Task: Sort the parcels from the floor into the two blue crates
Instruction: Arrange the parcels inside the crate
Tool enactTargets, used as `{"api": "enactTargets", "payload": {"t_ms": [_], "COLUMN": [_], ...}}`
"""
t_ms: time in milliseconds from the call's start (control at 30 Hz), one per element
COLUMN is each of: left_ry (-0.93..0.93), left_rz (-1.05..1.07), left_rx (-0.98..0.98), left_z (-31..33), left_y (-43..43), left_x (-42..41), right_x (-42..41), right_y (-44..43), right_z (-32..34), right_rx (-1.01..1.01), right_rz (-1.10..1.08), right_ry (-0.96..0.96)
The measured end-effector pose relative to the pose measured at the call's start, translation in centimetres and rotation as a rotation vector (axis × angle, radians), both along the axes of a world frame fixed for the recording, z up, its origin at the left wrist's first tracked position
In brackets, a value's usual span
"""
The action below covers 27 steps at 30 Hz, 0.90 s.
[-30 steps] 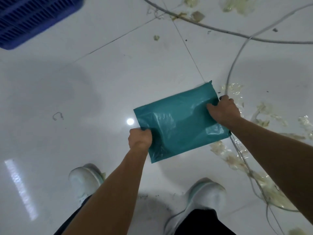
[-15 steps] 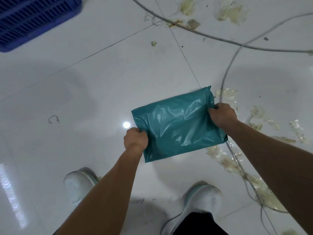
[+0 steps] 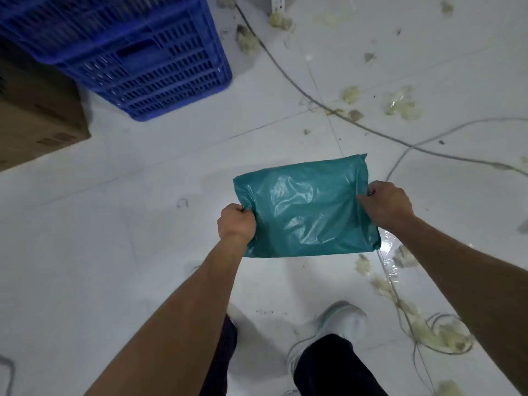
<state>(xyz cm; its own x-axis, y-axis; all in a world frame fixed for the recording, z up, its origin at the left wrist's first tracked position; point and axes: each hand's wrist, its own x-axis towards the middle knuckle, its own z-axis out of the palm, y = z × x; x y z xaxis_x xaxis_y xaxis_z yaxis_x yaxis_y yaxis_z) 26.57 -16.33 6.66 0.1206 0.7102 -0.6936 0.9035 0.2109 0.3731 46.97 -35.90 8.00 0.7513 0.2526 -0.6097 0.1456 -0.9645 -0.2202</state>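
Fingers (image 3: 243, 209) of the left hand (image 3: 236, 224) are curled tightly around the 9 o'clock edge of a teal plastic mailer parcel (image 3: 308, 207); the grip is closed on the film, with the back of the hand facing the camera. Fingers (image 3: 371, 192) of the right hand (image 3: 385, 207) are likewise curled and pinch the parcel's 3 o'clock edge near its far corner. Both bare forearms reach in from 6 o'clock.

Parcel position: held between the two hands, clear of the white tiled floor (image 3: 114, 252), just to the 3 o'clock side of the view centre. Its glossy, creased surface faces up and is roughly level. The 12 o'clock edge shows a folded flap.

Crate position: one blue slotted plastic crate (image 3: 148, 61) stands on the floor at 11 o'clock from the parcel, well apart from it. Its interior cannot be seen clearly. A brown cardboard box (image 3: 37, 115) stands just beside the crate, at its 8 o'clock side.

Floor condition: grey cables (image 3: 300, 90) run from 12 o'clock toward 3 o'clock and down to 5 o'clock. Pale yellowish scraps (image 3: 403, 104) lie scattered along them. A white shoe (image 3: 343, 324) and dark trouser legs (image 3: 328, 367) appear at 6 o'clock, below the parcel.
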Motion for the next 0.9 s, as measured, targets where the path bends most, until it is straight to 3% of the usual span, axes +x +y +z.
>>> {"api": "enactTargets", "payload": {"t_ms": [600, 900], "left_ry": [-0.174, -0.333], "left_rz": [0.483, 0.487], "left_rx": [0.123, 0.193], "left_z": [38.8, 52.0], "left_y": [18.6, 31.6], "left_x": [-17.9, -26.2], "right_x": [-15.3, -21.5], "right_y": [25.5, 41.5], "right_z": [36.4, 49.9], "right_rx": [0.292, 0.384], "right_rz": [0.323, 0.360], "right_ry": [-0.020, -0.085]}}
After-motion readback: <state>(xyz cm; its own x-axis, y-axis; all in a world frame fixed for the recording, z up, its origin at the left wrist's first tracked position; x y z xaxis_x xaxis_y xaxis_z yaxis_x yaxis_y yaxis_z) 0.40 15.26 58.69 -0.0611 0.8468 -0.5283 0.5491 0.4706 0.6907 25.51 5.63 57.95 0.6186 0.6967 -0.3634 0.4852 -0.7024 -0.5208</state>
